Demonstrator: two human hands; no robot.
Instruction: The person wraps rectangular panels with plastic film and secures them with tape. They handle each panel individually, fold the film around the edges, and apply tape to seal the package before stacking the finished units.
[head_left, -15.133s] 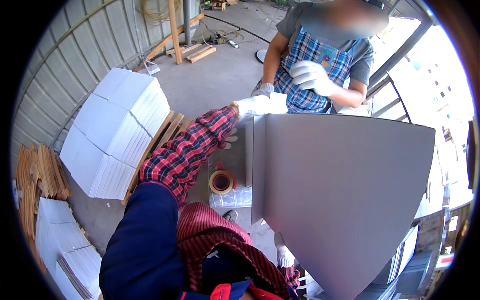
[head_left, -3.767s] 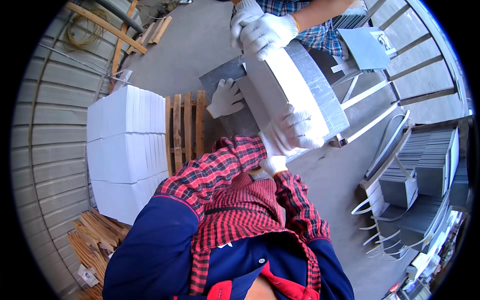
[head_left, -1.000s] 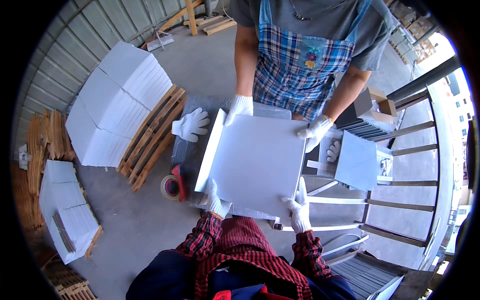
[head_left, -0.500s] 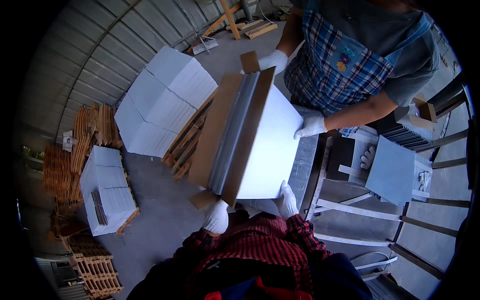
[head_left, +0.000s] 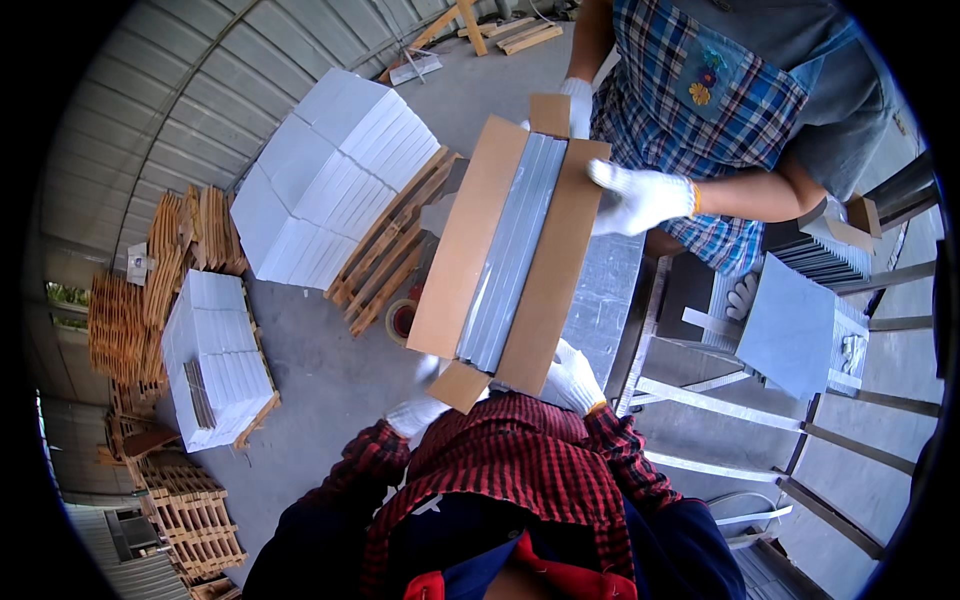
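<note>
A cardboard box (head_left: 560, 305) stands upright in front of me with its top flaps spread open. Several thin grey panels (head_left: 512, 255) are packed on edge inside it. My left hand (head_left: 416, 413), in a white glove, grips the near left corner, its fingers partly hidden behind the end flap. My right hand (head_left: 574, 378), gloved too, is closed on the near right corner. Across from me a co-worker's gloved hand (head_left: 640, 195) touches the right flap with fingers extended, and their other hand (head_left: 578, 105) is at the far end, partly behind a flap.
A metal-topped table (head_left: 605, 300) lies under and right of the box. Left stand stacks of white packages (head_left: 330, 180) on wooden pallets (head_left: 395, 245). A tape roll (head_left: 402, 318) is beside the box. Metal frames (head_left: 720, 405) and a grey sheet (head_left: 785, 320) are to the right.
The box has tipped from its side to upright, its opening now facing up. The co-worker's near hand has moved from the box's white side to the right flap.
</note>
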